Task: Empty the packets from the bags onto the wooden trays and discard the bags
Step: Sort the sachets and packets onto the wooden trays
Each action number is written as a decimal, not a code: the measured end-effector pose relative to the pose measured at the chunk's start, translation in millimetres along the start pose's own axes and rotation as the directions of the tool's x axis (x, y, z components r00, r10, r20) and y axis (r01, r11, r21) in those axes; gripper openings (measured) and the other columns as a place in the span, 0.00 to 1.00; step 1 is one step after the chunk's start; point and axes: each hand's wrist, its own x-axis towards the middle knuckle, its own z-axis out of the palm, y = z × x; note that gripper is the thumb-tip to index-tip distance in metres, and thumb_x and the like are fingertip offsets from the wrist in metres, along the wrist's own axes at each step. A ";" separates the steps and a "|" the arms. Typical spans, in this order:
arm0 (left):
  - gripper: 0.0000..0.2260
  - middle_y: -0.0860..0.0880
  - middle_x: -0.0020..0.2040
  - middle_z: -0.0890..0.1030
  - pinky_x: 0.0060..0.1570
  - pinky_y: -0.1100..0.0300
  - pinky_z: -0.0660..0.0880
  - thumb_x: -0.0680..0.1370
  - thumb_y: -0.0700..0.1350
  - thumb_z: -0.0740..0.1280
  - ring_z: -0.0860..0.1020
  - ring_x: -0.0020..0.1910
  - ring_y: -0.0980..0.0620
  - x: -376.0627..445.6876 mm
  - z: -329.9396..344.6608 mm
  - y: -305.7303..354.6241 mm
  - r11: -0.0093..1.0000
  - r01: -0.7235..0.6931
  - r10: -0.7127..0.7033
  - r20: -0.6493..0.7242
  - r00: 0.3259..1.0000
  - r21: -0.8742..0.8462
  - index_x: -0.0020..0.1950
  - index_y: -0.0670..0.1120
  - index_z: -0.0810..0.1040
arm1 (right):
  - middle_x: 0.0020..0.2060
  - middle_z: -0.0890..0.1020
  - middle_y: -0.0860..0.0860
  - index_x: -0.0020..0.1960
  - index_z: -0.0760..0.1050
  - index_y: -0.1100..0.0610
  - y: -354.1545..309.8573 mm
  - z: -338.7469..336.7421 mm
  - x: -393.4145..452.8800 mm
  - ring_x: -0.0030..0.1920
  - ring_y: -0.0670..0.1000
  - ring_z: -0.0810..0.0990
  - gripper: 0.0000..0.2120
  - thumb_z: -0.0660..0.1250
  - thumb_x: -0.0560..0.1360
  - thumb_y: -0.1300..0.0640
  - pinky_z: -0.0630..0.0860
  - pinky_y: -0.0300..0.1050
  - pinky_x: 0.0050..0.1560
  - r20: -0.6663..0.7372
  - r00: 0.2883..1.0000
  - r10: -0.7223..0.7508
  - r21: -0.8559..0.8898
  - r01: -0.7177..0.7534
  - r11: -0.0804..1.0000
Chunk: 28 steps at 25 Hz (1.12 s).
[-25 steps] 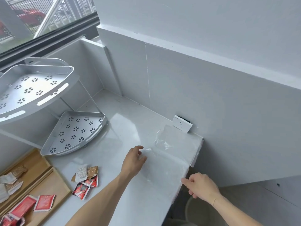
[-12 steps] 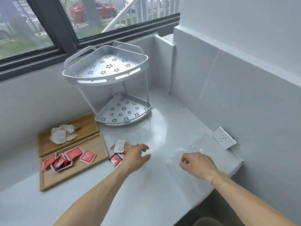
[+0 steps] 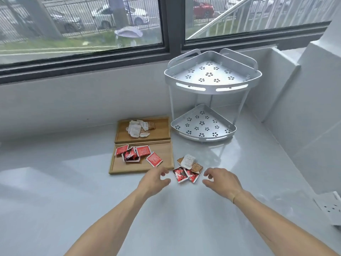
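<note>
A small pile of loose packets [image 3: 187,169] is lying on the white counter [image 3: 55,191], just beside the right edge of the near wooden tray [image 3: 166,154]; the far wooden tray [image 3: 160,130] is sitting behind it, each carrying packets. The left hand [image 3: 154,181] and right hand [image 3: 221,182] are hovering either side of the pile, fingers loosely curled, holding nothing. A corner rack [image 3: 212,80] is standing well behind.

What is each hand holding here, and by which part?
Nothing is held. The left hand and the right hand hover with loosely curled fingers on either side of the loose packets on the counter, touching none.
</note>
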 end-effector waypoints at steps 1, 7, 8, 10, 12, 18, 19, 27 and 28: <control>0.18 0.53 0.58 0.78 0.56 0.54 0.75 0.75 0.53 0.69 0.77 0.57 0.51 3.1 -1.6 -3.1 1.000 0.014 -0.014 0.000 1.000 0.002 0.63 0.51 0.77 | 0.55 0.82 0.45 0.61 0.76 0.47 -4.0 -0.1 7.4 0.57 0.49 0.79 0.16 0.63 0.75 0.45 0.75 0.46 0.54 -0.011 1.000 0.002 0.003 -0.002 1.000; 0.19 0.49 0.60 0.79 0.57 0.54 0.75 0.75 0.53 0.68 0.77 0.58 0.49 44.6 -5.4 15.3 0.999 -0.006 0.005 0.020 1.000 0.036 0.64 0.49 0.76 | 0.59 0.80 0.48 0.65 0.74 0.48 -9.7 -1.5 50.5 0.58 0.51 0.79 0.21 0.64 0.75 0.40 0.76 0.47 0.53 -0.033 0.996 0.085 0.042 -0.084 0.996; 0.19 0.49 0.60 0.79 0.56 0.53 0.76 0.75 0.54 0.68 0.78 0.57 0.48 53.2 -4.7 22.9 0.999 -0.011 0.010 0.028 1.000 0.045 0.64 0.49 0.76 | 0.60 0.80 0.48 0.66 0.73 0.48 -9.5 -1.4 57.2 0.59 0.51 0.79 0.24 0.64 0.74 0.40 0.76 0.47 0.54 -0.020 0.995 0.094 0.050 -0.092 0.994; 0.21 0.49 0.60 0.79 0.54 0.53 0.76 0.75 0.55 0.68 0.78 0.57 0.47 70.2 -0.9 39.6 0.996 -0.029 0.025 0.045 0.999 0.090 0.65 0.50 0.75 | 0.63 0.78 0.49 0.68 0.72 0.49 -8.8 -0.6 69.3 0.61 0.52 0.78 0.27 0.65 0.73 0.39 0.76 0.48 0.56 0.019 0.994 0.107 0.067 -0.108 0.992; 0.22 0.47 0.60 0.79 0.53 0.52 0.76 0.75 0.56 0.68 0.78 0.57 0.46 85.9 7.1 54.4 0.990 -0.036 0.028 0.060 0.998 0.137 0.67 0.50 0.73 | 0.63 0.77 0.50 0.69 0.71 0.50 -8.9 3.1 79.1 0.62 0.52 0.77 0.28 0.66 0.72 0.40 0.76 0.49 0.56 0.067 0.990 0.126 0.076 -0.131 0.989; 0.23 0.44 0.60 0.77 0.52 0.50 0.74 0.74 0.56 0.68 0.75 0.60 0.42 104.8 31.0 72.2 0.963 -0.031 0.028 0.014 0.999 0.268 0.66 0.46 0.73 | 0.56 0.79 0.51 0.63 0.75 0.49 -11.2 18.6 90.6 0.56 0.55 0.79 0.22 0.66 0.71 0.43 0.77 0.49 0.52 0.107 0.981 0.161 0.082 -0.170 0.982; 0.23 0.44 0.59 0.77 0.51 0.51 0.73 0.74 0.55 0.69 0.76 0.59 0.42 105.6 32.5 71.5 0.967 -0.023 0.021 0.010 1.000 0.255 0.66 0.46 0.74 | 0.55 0.80 0.50 0.62 0.76 0.49 -10.8 20.6 91.3 0.55 0.54 0.80 0.20 0.66 0.71 0.44 0.77 0.49 0.51 0.108 0.980 0.167 0.093 -0.177 0.980; 0.12 0.41 0.53 0.81 0.43 0.56 0.71 0.76 0.43 0.69 0.79 0.50 0.42 112.9 12.4 67.9 0.995 0.004 0.006 0.100 0.995 -0.098 0.58 0.40 0.78 | 0.51 0.81 0.52 0.53 0.78 0.52 4.1 20.9 97.4 0.51 0.55 0.80 0.13 0.71 0.69 0.54 0.75 0.47 0.47 0.169 0.963 0.209 0.271 -0.250 0.930; 0.11 0.42 0.52 0.81 0.42 0.56 0.72 0.77 0.43 0.68 0.79 0.48 0.43 114.4 5.5 66.3 0.994 0.016 -0.003 0.121 0.993 -0.112 0.58 0.40 0.78 | 0.50 0.81 0.53 0.50 0.78 0.53 10.0 18.1 98.6 0.50 0.55 0.80 0.10 0.71 0.69 0.55 0.76 0.47 0.47 0.168 0.958 0.232 0.296 -0.273 0.915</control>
